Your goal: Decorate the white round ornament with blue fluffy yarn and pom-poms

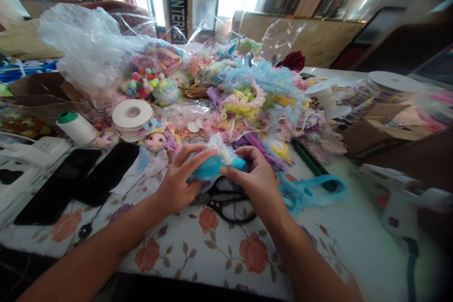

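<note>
Between my hands is a fluffy bright blue piece [207, 166] with whitish lacy frill standing up at its top; its exact kind does not show. My left hand [182, 177] grips its left side, fingers curved over the top. My right hand [256, 174] pinches its right end between thumb and fingers. Below them, black-handled scissors [230, 207] lie on the flowered tablecloth [184, 250], their blades partly hidden by my left hand. Right of my right hand lies a looped strip of light blue fuzzy material [311, 191].
Two black phones [58, 188] and a power strip [38, 151] lie at left. Behind are a ribbon spool [132, 115], a thread cone [76, 128], a doll head [157, 140] and heaped pastel frills [255, 85]. A glue gun [399, 198] and a cardboard box [385, 127] stand at right.
</note>
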Demonstrator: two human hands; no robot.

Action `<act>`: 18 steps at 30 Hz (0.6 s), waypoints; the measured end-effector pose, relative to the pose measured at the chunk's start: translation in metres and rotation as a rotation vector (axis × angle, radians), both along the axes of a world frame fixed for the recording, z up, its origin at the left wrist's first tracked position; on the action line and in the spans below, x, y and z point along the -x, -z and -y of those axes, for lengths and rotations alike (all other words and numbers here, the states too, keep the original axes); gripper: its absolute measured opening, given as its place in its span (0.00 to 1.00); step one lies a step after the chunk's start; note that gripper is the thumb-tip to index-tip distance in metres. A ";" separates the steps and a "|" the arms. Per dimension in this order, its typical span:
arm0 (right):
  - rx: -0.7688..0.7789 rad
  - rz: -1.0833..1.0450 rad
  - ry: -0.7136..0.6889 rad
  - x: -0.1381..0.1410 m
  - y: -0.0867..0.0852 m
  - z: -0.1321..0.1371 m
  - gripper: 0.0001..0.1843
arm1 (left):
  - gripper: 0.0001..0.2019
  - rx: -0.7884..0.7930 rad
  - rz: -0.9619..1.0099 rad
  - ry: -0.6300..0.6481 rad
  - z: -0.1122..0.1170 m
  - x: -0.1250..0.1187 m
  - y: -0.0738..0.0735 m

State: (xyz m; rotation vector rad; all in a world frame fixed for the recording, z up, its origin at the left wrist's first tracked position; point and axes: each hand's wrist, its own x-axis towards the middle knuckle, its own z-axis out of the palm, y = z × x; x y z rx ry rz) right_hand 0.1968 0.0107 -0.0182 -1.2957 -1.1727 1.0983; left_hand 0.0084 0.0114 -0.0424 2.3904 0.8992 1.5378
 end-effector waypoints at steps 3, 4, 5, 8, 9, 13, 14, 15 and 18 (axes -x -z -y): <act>-0.079 0.088 0.012 -0.003 0.005 -0.004 0.34 | 0.28 0.157 0.049 0.045 0.001 0.000 -0.004; -0.097 0.113 0.011 -0.003 0.005 -0.005 0.34 | 0.27 0.248 0.071 0.063 0.001 -0.001 -0.006; -0.112 0.129 0.005 -0.003 0.005 -0.005 0.33 | 0.26 0.345 0.097 0.081 0.001 -0.001 -0.007; -0.130 0.157 -0.033 -0.003 0.003 -0.003 0.28 | 0.27 0.606 0.199 0.150 0.001 0.000 -0.008; -0.127 0.164 -0.046 -0.003 0.002 -0.002 0.27 | 0.29 0.672 0.234 0.180 0.000 0.000 -0.007; -0.121 0.180 -0.058 -0.001 0.001 0.000 0.24 | 0.32 0.811 0.310 0.257 -0.002 0.001 -0.005; -0.120 0.180 -0.060 -0.001 0.001 0.000 0.24 | 0.33 0.822 0.316 0.263 -0.002 0.002 -0.005; -0.119 0.179 -0.062 -0.001 0.001 0.000 0.24 | 0.33 0.829 0.324 0.269 -0.002 0.002 -0.005; -0.123 0.191 -0.056 0.002 0.000 0.002 0.23 | 0.32 0.831 0.352 0.276 0.000 0.001 -0.006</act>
